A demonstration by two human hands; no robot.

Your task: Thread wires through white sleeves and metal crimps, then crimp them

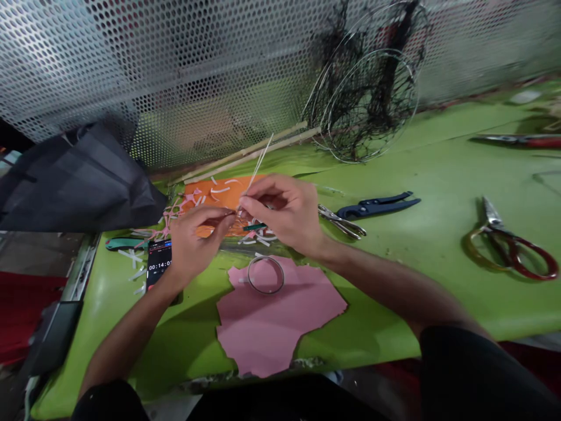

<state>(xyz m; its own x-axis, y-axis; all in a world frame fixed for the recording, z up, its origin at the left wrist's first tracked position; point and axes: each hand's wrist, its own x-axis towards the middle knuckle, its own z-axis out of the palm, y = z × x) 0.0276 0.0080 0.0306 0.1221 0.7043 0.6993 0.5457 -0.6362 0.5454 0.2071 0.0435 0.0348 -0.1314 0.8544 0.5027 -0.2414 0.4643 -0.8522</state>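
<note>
Green tabletop (438, 175), perforated metal panel (197, 76) behind. I see thin white strands (260, 165) rising above the orange sheet (239, 186), pinched in the right hand (289, 213). Left hand (195, 242) close beside, fingers bent inward; can't tell if gripping. Nearer camera: ring (283, 279) on pink paper (263, 327). Shears (372, 207) rightward.

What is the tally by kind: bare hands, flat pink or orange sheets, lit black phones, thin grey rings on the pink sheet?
Bare hands: 2 (left hand, right hand)
Sheets: 2 (pink sheet, orange sheet)
Lit black phone: 1
Thin grey ring: 1
Total: 6
</note>
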